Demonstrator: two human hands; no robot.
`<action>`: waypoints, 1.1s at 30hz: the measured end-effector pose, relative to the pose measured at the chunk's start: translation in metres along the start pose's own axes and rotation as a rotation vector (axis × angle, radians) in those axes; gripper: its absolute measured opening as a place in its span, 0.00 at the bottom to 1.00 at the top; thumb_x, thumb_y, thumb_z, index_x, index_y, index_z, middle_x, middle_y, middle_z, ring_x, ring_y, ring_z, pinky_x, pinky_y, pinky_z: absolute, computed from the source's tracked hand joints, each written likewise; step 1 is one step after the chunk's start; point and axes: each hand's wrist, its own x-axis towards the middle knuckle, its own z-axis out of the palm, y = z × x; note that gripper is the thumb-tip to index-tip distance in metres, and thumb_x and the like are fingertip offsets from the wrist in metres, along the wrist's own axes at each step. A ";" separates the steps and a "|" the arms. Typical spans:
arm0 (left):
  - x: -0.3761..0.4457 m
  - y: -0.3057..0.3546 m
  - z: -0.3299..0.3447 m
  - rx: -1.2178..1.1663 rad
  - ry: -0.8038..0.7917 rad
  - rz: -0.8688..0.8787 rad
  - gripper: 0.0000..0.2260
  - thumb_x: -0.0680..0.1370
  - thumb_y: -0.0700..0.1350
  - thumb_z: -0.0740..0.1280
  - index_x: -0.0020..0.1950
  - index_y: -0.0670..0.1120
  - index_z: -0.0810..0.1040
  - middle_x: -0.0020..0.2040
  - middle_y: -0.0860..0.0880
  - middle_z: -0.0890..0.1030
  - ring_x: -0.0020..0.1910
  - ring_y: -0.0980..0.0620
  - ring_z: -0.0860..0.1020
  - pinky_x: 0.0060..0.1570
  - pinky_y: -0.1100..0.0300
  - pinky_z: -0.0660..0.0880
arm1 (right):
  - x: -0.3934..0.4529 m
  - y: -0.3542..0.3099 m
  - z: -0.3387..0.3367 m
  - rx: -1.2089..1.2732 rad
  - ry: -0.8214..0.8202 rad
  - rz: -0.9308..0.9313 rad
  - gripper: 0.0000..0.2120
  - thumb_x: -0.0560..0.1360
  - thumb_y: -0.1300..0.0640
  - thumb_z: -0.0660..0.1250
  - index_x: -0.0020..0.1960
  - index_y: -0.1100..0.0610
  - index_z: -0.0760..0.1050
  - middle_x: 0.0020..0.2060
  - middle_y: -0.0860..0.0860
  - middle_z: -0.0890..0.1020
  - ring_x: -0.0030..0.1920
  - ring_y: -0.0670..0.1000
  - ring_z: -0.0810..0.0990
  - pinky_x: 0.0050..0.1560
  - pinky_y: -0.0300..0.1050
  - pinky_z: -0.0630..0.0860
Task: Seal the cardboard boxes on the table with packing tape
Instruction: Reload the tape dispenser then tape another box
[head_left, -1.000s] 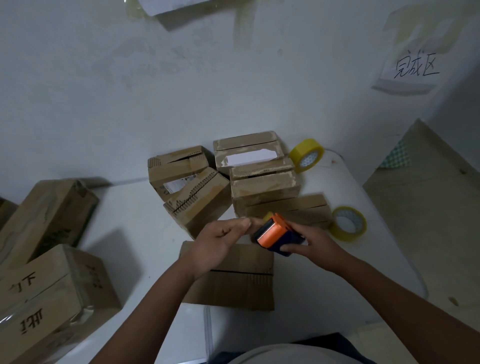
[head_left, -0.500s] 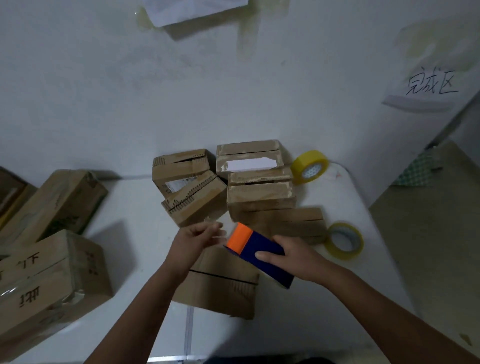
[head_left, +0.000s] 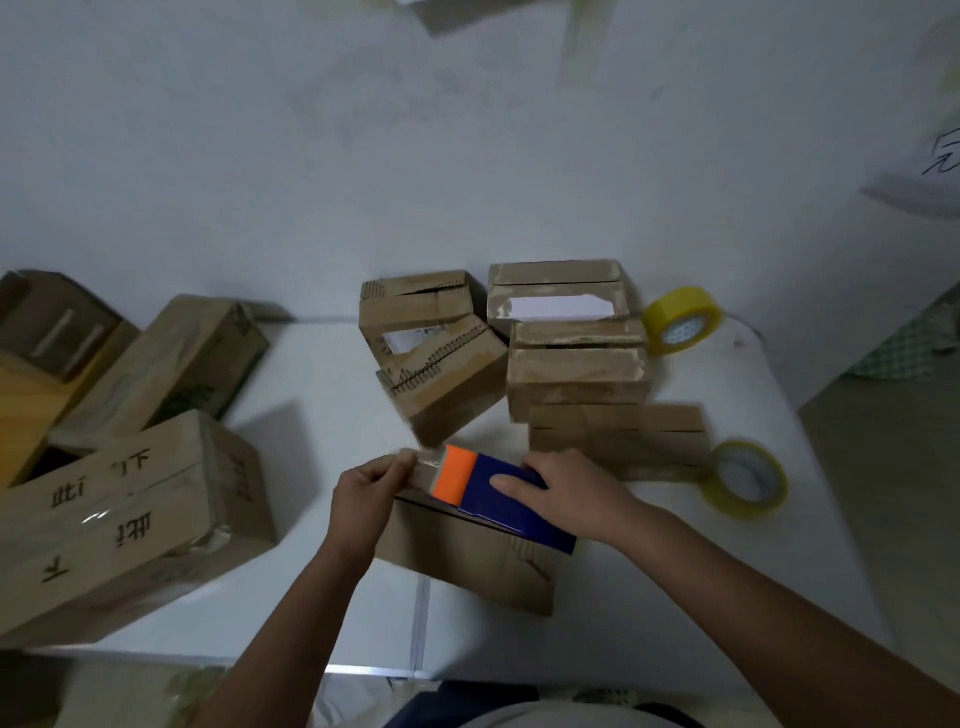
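Boxes (head_left: 576, 382) on white table (head_left: 322, 597), pale wall (head_left: 363, 156)

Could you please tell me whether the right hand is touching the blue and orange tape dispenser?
Touching. The head view shows the right hand laid over the tape dispenser, thumb pressed flat on its blue side, no gap visible.
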 end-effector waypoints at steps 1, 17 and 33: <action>0.004 -0.004 -0.006 0.014 0.009 0.010 0.07 0.79 0.47 0.70 0.46 0.49 0.87 0.44 0.51 0.87 0.49 0.51 0.83 0.54 0.53 0.78 | 0.004 -0.004 0.006 -0.018 0.002 0.004 0.20 0.77 0.33 0.56 0.43 0.50 0.70 0.38 0.47 0.78 0.36 0.44 0.77 0.34 0.37 0.68; 0.054 -0.083 -0.075 -0.098 -0.038 -0.141 0.11 0.81 0.47 0.66 0.48 0.46 0.86 0.44 0.46 0.85 0.46 0.49 0.81 0.49 0.59 0.78 | 0.035 -0.029 0.057 -0.269 0.171 0.180 0.20 0.76 0.32 0.57 0.47 0.50 0.70 0.40 0.47 0.77 0.39 0.46 0.77 0.40 0.41 0.75; 0.062 -0.110 -0.046 0.095 -0.216 -0.309 0.09 0.83 0.49 0.62 0.48 0.52 0.81 0.46 0.51 0.82 0.49 0.50 0.80 0.46 0.56 0.77 | 0.042 -0.030 0.068 -0.267 0.188 0.214 0.22 0.75 0.32 0.58 0.50 0.50 0.72 0.40 0.47 0.77 0.39 0.46 0.77 0.41 0.40 0.76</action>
